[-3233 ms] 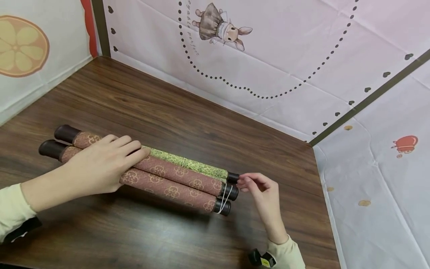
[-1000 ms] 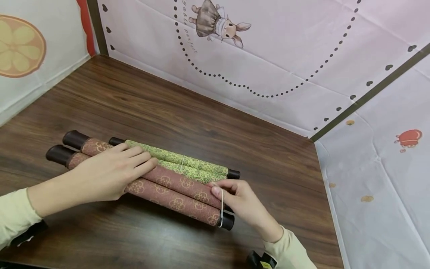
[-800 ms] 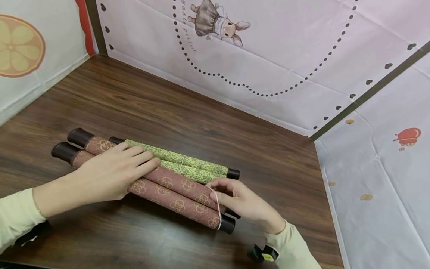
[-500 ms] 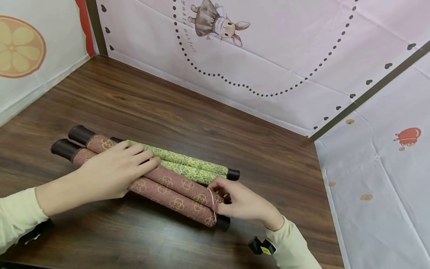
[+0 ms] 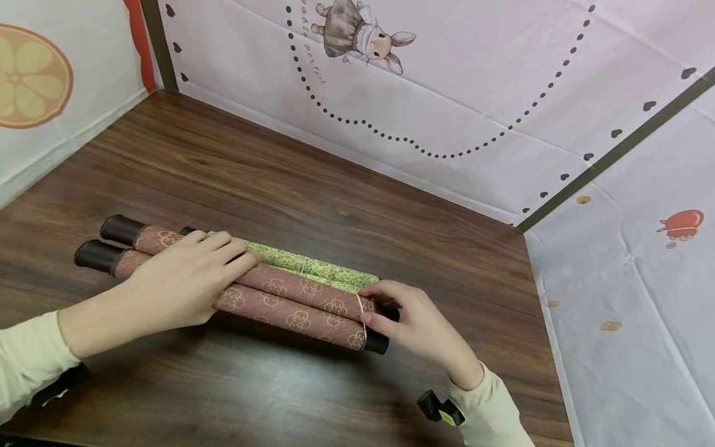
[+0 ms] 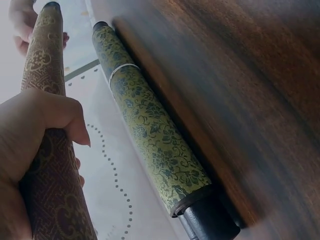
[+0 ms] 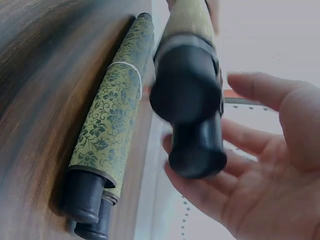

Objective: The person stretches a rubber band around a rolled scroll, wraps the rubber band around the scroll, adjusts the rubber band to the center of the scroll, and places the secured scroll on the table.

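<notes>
A brown scroll (image 5: pixel 296 304) with golden flower patterns, wound on two rollers with black end knobs, slants across the head view, raised off the table. My left hand (image 5: pixel 181 279) grips its middle, thumb wrapped round it in the left wrist view. At the right end a white elastic band (image 5: pixel 365 335) loops round both rollers. My right hand (image 5: pixel 421 320) curls round that end, thumb and index finger at the band. In the right wrist view its fingers pass behind the knobs (image 7: pixel 197 157). A green patterned scroll (image 5: pixel 329 270) lies just behind, tied with white string (image 6: pixel 122 67).
Both scrolls are over a dark wooden table (image 5: pixel 268 180). Printed cloth walls stand round it: a pink one with a rabbit (image 5: pixel 357 37) at the back, a white one (image 5: pixel 631 292) at the right and another with an orange slice (image 5: pixel 33 74) at the left.
My right hand has moved from the green scroll's knob to the brown scroll's end. The elastic band has shifted from the black knobs onto the fabric's edge. The left hand keeps its grip.
</notes>
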### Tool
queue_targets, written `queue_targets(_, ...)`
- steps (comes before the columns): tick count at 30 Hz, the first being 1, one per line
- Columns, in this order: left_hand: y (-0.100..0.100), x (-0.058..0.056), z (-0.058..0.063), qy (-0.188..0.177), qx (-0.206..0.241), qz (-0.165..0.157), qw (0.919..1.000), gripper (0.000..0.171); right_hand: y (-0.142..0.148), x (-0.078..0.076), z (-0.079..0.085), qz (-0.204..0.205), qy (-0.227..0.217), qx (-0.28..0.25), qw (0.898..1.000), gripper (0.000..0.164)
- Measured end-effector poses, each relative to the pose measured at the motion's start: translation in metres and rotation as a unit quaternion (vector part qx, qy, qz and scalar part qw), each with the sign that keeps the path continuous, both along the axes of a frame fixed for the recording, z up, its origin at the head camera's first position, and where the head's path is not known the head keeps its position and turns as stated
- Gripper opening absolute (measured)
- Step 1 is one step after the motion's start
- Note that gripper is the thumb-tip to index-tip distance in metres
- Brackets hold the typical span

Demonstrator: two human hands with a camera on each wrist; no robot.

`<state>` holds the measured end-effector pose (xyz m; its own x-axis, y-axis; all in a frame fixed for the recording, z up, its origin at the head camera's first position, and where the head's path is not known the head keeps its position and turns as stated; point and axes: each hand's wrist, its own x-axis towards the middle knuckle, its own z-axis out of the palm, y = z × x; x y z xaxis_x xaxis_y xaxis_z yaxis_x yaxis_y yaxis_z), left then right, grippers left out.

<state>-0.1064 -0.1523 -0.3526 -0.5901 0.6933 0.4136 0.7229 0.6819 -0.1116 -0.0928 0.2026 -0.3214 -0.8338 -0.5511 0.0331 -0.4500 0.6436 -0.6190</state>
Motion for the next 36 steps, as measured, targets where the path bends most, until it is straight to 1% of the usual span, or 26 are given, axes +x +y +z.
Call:
queue_targets(2,-0.001,0.000,0.000,0.002,0.001,0.011,0.9999,0.058,0.000,0.003,0.000,-0.043,0.062,-0.015,0.997,0.024)
queue_targets(3,-0.001,0.001,0.000,0.003,0.000,0.016,0.9999,0.058,-0.001,0.005,0.000,-0.068,0.100,-0.020,0.992,0.020)
queue_targets(5,-0.002,0.001,0.000,0.009,0.001,0.025,0.9997,0.057,-0.004,0.010,0.000,-0.122,0.169,-0.018,0.978,0.010)
queue_targets(6,-0.002,0.001,0.000,0.012,0.003,0.028,0.9995,0.057,-0.006,0.012,-0.001,-0.142,0.197,-0.007,0.970,0.009)
queue_targets(8,-0.001,0.001,0.000,0.018,0.009,0.033,0.9993,0.057,-0.012,0.017,-0.001,-0.173,0.228,0.035,0.958,0.014)
queue_targets(10,0.000,0.002,0.000,0.024,0.015,0.035,0.9990,0.057,-0.018,0.021,-0.003,-0.182,0.242,0.078,0.950,0.017)
queue_targets(11,0.000,0.002,0.000,0.027,0.017,0.035,0.9989,0.057,-0.022,0.023,-0.005,-0.181,0.248,0.098,0.947,0.016)
queue_targets(13,0.002,0.003,-0.001,0.032,0.020,0.036,0.9987,0.056,-0.028,0.024,-0.008,-0.185,0.273,0.124,0.936,0.013)
queue_targets(15,0.003,0.004,-0.001,0.036,0.020,0.036,0.9985,0.056,-0.033,0.023,-0.012,-0.188,0.305,0.133,0.924,0.012)
queue_targets(16,0.004,0.004,-0.002,0.038,0.020,0.038,0.9984,0.056,-0.035,0.023,-0.014,-0.188,0.319,0.130,0.920,0.013)
queue_targets(17,0.005,0.005,-0.002,0.038,0.020,0.040,0.9982,0.056,-0.036,0.022,-0.016,-0.187,0.329,0.120,0.918,0.013)
queue_targets(18,0.006,0.006,-0.002,0.038,0.021,0.045,0.9980,0.055,-0.037,0.022,-0.017,-0.188,0.329,0.097,0.920,0.013)
queue_targets(19,0.007,0.007,-0.002,0.037,0.023,0.050,0.9978,0.055,-0.037,0.021,-0.018,-0.189,0.314,0.060,0.928,0.013)
queue_targets(20,0.008,0.007,-0.002,0.035,0.026,0.055,0.9975,0.054,-0.037,0.021,-0.019,-0.193,0.289,0.014,0.938,0.013)
queue_targets(21,0.009,0.008,-0.001,0.033,0.028,0.061,0.9972,0.054,-0.037,0.022,-0.019,-0.198,0.256,-0.039,0.945,0.013)
queue_targets(22,0.010,0.009,-0.001,0.032,0.033,0.068,0.9967,0.053,-0.036,0.023,-0.019,-0.203,0.218,-0.097,0.950,0.012)
queue_targets(23,0.011,0.009,0.000,0.029,0.039,0.074,0.9961,0.052,-0.036,0.024,-0.019,-0.210,0.176,-0.153,0.949,0.011)
queue_targets(24,0.012,0.009,0.002,0.026,0.044,0.079,0.9956,0.052,-0.035,0.026,-0.018,-0.219,0.138,-0.199,0.945,0.011)
queue_targets(25,0.012,0.009,0.003,0.023,0.048,0.082,0.9952,0.052,-0.034,0.028,-0.017,-0.229,0.106,-0.231,0.940,0.010)
queue_targets(27,0.012,0.008,0.006,0.012,0.054,0.088,0.9946,0.054,-0.032,0.033,-0.017,-0.240,0.069,-0.255,0.934,0.011)
queue_targets(29,0.011,0.006,0.009,-0.008,0.059,0.097,0.9935,0.059,-0.031,0.039,-0.020,-0.245,0.046,-0.259,0.933,0.012)
queue_targets(32,0.008,0.003,0.012,-0.035,0.062,0.113,0.9911,0.066,-0.030,0.045,-0.027,-0.244,0.015,-0.283,0.928,0.012)
queue_targets(34,0.007,0.001,0.013,-0.045,0.064,0.121,0.9895,0.067,-0.030,0.048,-0.033,-0.230,-0.016,-0.306,0.924,0.013)
queue_targets(36,0.007,-0.001,0.012,-0.055,0.063,0.121,0.9892,0.066,-0.033,0.051,-0.039,-0.205,-0.048,-0.325,0.922,0.020)
